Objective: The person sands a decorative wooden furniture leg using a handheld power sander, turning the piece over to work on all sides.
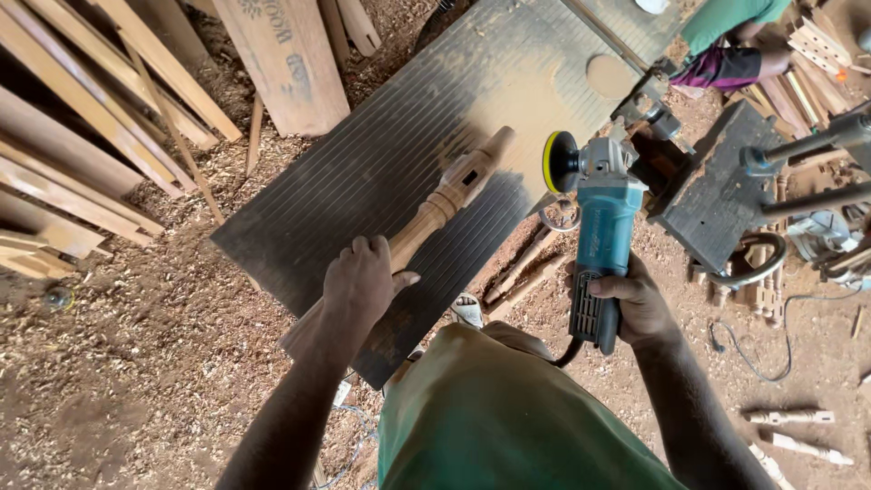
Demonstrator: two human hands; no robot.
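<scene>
Your left hand (361, 279) is closed over the turned wooden leg (446, 198), pinning it flat on the dark ribbed board (381, 154). Your right hand (635, 304) is wrapped around the blue angle grinder (599, 236), its sanding disc (550, 163) just clear of the leg's square end. This appears to be the sanding step: contact calls for a firm hold-down and a light, level disc.

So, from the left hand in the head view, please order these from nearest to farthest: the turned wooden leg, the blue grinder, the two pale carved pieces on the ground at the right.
1. Turned wooden leg: under the left hand, which presses on it.
2. Blue grinder: to the right, held in the right hand.
3. Two pale carved pieces: far right, low on the sawdust ground.
</scene>
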